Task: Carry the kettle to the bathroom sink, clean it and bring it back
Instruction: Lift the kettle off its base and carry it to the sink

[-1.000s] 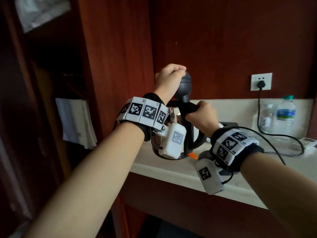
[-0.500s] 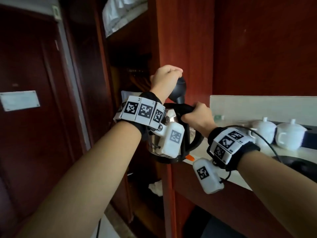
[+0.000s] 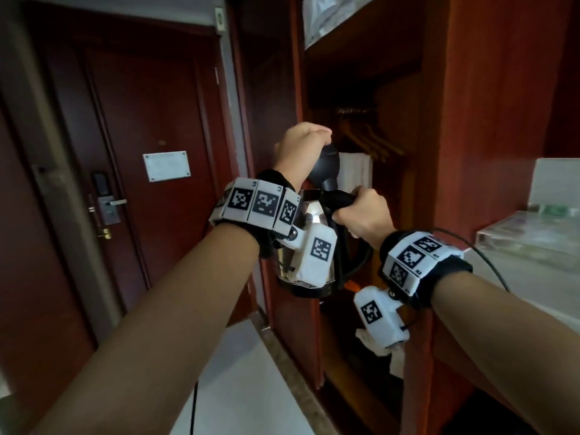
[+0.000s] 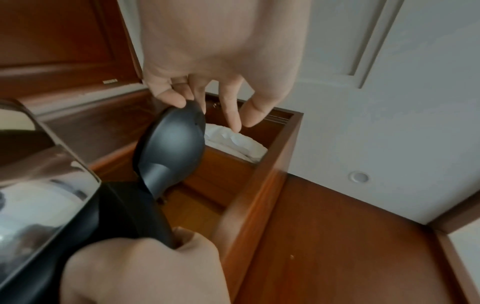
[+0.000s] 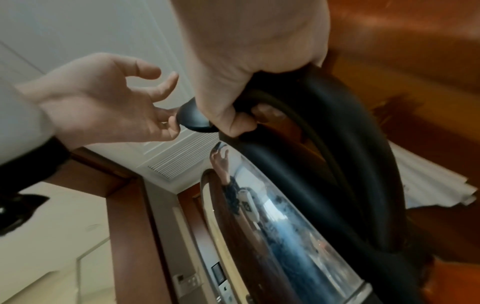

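Kettle carried in mid-air at chest height, clear of any surface, in front of an open wardrobe and beside the room door. Right hand wrapped round the black handle, bearing the weight, judging by the full fist. Left hand pinching the rim of the raised black lid between thumb and forefinger, the other fingers hanging loose and spread; probably keeps the hinged lid from flapping or dropping during the walk, and leaves the opening ready for rinsing. Steel body roughly upright, so likely no spill if any water remains, though the inside is not visible.

Still the carrying stage by the look of it: no sink in sight, cleaning not begun.

Tight on the right: wardrobe side panel and pale counter edge near the right forearm. Wardrobe divider edge just behind the kettle's base. Hangers and a white towel behind the lid, apart from it. More open room to the left and down over the pale floor. Door shut, its handle well apart from the left arm. Raised lid the tallest, most exposed part, likely first to knock a frame in a narrow doorway.
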Demonstrator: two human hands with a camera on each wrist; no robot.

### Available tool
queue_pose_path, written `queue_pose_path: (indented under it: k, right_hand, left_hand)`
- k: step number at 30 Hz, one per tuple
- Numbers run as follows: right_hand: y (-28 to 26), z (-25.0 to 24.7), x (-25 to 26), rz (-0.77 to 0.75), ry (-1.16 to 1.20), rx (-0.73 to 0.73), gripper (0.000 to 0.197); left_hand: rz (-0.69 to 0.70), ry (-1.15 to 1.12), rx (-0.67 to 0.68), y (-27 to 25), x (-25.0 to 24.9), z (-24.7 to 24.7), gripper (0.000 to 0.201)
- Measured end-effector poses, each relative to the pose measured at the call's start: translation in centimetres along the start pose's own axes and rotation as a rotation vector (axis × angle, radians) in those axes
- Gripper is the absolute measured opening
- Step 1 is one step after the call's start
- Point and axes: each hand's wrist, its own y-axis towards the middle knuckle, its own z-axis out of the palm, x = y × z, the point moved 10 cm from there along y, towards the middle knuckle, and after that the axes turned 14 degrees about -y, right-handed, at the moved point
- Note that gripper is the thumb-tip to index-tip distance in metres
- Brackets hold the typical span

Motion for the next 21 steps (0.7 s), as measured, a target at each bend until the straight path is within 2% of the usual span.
queue_pose_path:
  k: [5,9,14,18,21]
  right_hand:
    - [0.5,7.1,4.7,-0.043,0.049,0.057,0.034]
    - [0.3,11.6,7.6,-0.070,0.082,0.088,0.031]
    - [0.7,17.7,11.7,-0.140,0.115,0.195,0.032]
    - [1.3,21.9,14.3,-0.180,0.137,0.239,0.034]
    - [1.9,25.8,16.2,-0.211,0.182,0.293,0.027]
  left_hand:
    - [-0.035,-0.004,-0.076,0.5,2.3,-7.5,0.018]
    - [-0.065,0.014,-0.117,0.5,3.6,-12.2,0.018]
    - [-0.113,0.072,-0.217,0.9,6.3,-19.1,0.016]
    - [-0.132,0.111,-0.242,0.9,8.6,-23.0,0.013]
    - [-0.140,0.114,-0.263,1.5,10.2,-26.1,0.013]
